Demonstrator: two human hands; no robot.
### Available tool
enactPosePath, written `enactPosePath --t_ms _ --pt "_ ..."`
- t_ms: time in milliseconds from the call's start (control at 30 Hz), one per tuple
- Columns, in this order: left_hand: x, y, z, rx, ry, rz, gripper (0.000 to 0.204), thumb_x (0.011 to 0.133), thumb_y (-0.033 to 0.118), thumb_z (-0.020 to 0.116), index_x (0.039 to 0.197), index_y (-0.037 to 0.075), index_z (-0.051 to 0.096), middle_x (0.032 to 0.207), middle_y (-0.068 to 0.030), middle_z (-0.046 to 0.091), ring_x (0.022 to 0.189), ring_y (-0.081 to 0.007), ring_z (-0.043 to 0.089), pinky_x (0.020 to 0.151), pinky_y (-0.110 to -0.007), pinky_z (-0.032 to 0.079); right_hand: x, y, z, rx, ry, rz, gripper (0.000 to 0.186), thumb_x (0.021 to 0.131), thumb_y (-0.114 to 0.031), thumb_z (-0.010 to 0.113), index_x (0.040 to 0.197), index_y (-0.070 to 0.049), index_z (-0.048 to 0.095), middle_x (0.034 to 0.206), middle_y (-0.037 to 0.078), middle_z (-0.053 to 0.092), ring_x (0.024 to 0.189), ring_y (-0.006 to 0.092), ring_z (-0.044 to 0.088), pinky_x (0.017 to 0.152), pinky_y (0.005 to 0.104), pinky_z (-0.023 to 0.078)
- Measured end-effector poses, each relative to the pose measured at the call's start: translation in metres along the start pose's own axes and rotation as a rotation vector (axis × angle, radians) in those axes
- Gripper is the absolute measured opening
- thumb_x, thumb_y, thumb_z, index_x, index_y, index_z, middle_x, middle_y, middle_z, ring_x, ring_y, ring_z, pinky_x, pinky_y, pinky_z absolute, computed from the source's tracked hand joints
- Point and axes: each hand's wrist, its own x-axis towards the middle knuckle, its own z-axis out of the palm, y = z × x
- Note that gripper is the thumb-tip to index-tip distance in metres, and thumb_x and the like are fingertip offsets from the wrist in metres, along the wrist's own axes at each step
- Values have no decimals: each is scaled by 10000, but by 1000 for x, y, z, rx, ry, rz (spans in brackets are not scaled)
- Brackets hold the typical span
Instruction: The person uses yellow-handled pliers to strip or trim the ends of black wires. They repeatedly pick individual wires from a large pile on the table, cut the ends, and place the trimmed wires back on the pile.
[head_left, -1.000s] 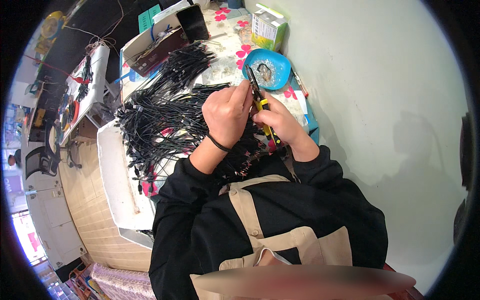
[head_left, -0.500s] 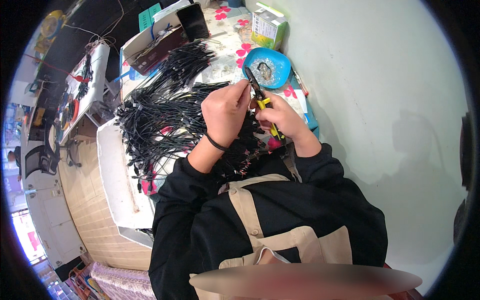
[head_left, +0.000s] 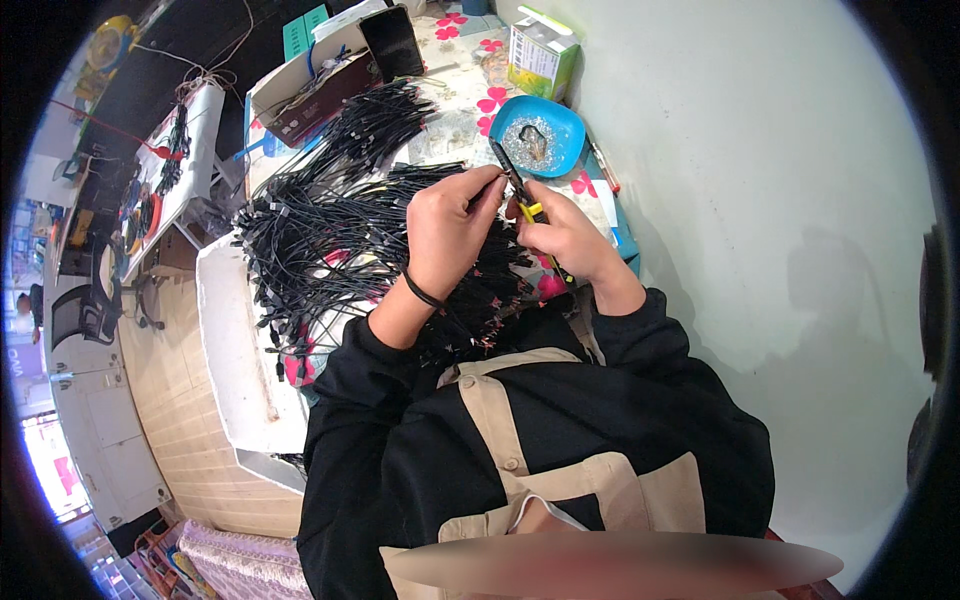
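Observation:
My left hand (head_left: 447, 225) is closed in a pinch, thumb against forefinger, with the end of a thin wire at the fingertips; most of it is hidden by the fingers. Wrapped round the yellow-and-black handles of a pair of wire strippers (head_left: 532, 213) is my right hand (head_left: 570, 237). The tool's dark jaws point up and to the left, right beside the left fingertips. Beneath and left of both hands spreads a large heap of black cables (head_left: 325, 225) with small connectors. Beyond the jaws sits a blue bowl (head_left: 574, 140) holding small pale clippings and a dark piece.
A green-and-white carton (head_left: 540, 58) stands behind the bowl, and a pen (head_left: 606, 168) lies to its right. At the back left are an open box (head_left: 310, 100) and a dark phone (head_left: 392, 43). A pale wall (head_left: 740, 200) bounds the right side.
Both hands stay close together with nearly the same grips. The tool has turned slightly in my right hand, showing less yellow handle. The whole view has shifted a little.

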Motion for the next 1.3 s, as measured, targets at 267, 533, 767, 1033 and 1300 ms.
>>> enactPosePath --t_ms 267,533,767,1033,1300 --pt "6 -6 -38 182 -515 130 239 863 221 694 987 16 701 841 -189 674 813 -363 659 721 -442 514 4 13 -19 73 86 78 258 824 -118 571 1046 12 549 757 21 544 565 63 438 500 233 336" --pt "121 -160 -2 828 -356 245 187 813 202 687 948 78 726 910 -147 646 960 -334 590 843 -445 494 8 21 -20 52 90 61 331 770 -114 603 1082 -31 533 774 -20 512 636 61 465 562 219 366" --pt "121 -200 4 679 -182 302 122 785 92 660 882 103 732 945 -69 662 1027 -291 595 821 -422 516 0 22 -26 50 117 78 328 778 -97 606 1086 -11 532 766 -13 501 645 75 472 584 228 379" --pt "95 -104 -35 -91 -142 51 147 975 52 538 1089 -13 602 816 -66 678 758 -125 653 720 -273 518 15 12 -11 136 52 23 343 793 -84 579 1119 8 526 812 3 509 684 88 493 638 230 402" --pt "34 -37 -13 84 -81 54 136 912 91 621 998 -6 663 819 -204 662 728 -354 657 654 -393 508 29 8 -6 68 56 25 329 836 -156 562 1121 7 545 831 7 536 713 100 517 678 248 422"
